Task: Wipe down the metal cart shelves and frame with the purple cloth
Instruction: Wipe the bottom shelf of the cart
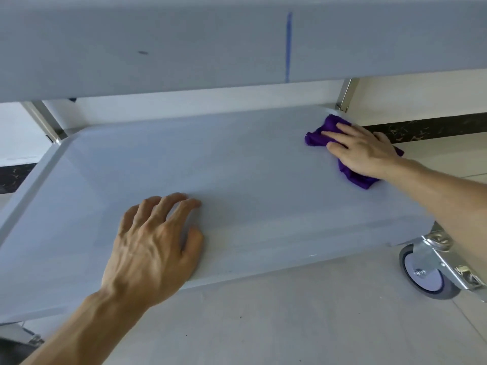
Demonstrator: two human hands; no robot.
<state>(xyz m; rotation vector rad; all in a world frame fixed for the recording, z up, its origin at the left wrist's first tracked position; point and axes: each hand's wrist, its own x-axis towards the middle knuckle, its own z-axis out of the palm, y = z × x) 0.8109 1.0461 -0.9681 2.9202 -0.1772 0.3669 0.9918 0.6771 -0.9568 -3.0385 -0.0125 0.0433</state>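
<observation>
The cart's lower shelf (237, 164) is a pale grey tray that fills the middle of the view. My right hand (366, 151) lies flat with straight fingers on the crumpled purple cloth (319, 135), pressing it onto the shelf's far right corner. My left hand (155, 241) rests palm down near the shelf's front edge, fingers spread and slightly bent, holding nothing. Above, the upper shelf (184, 43) spans the top of the view, with a blue vertical mark (288, 46) on it.
Metal frame posts rise at the far left (44, 119) and far right (346, 94) corners. A caster wheel (424, 272) with a metal brake bracket sits under the front right corner. Pale tiled floor (290, 325) lies below, and a dark skirting strip (421, 129) runs along the wall.
</observation>
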